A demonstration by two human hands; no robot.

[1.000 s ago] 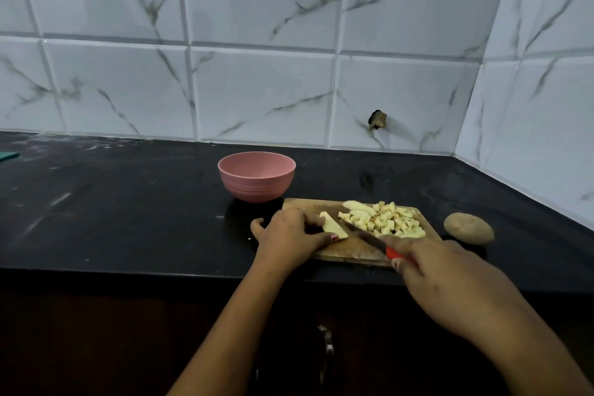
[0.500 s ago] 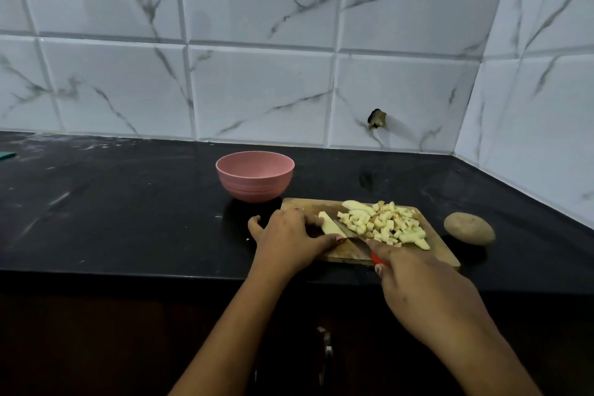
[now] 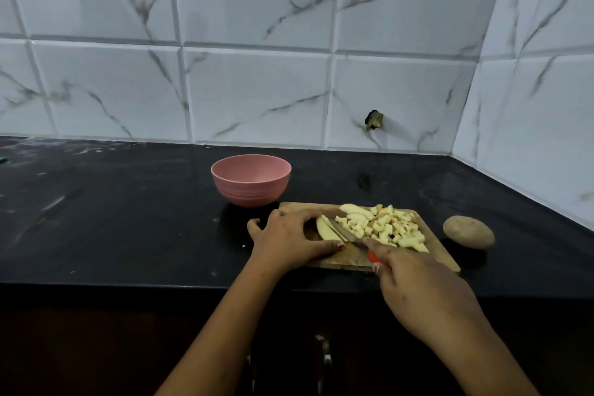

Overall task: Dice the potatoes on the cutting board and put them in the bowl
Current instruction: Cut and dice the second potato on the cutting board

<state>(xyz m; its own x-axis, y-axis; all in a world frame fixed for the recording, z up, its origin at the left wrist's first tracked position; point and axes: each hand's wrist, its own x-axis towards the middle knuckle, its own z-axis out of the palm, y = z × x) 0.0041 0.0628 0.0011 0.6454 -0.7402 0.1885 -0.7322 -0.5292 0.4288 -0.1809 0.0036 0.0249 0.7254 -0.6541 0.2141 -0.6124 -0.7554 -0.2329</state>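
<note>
Left hand (image 3: 289,239) at frame centre had its fingers curled over the potato slab (image 3: 324,230) at the left end of the cutting board (image 3: 440,254), likely pinning it against sliding. Right hand (image 3: 418,286), angled in from lower right, gripped the red-handled knife (image 3: 345,231), index finger along the spine, blade across the slab. Diced pile (image 3: 385,227) sat on the board's right half, outside the cut line; pink bowl (image 3: 250,183) stood just behind the board's left corner, no dice visible inside.

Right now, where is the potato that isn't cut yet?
In the head view, the uncut potato lies on the black counter at the right, just past the right end of the cutting board.
</note>
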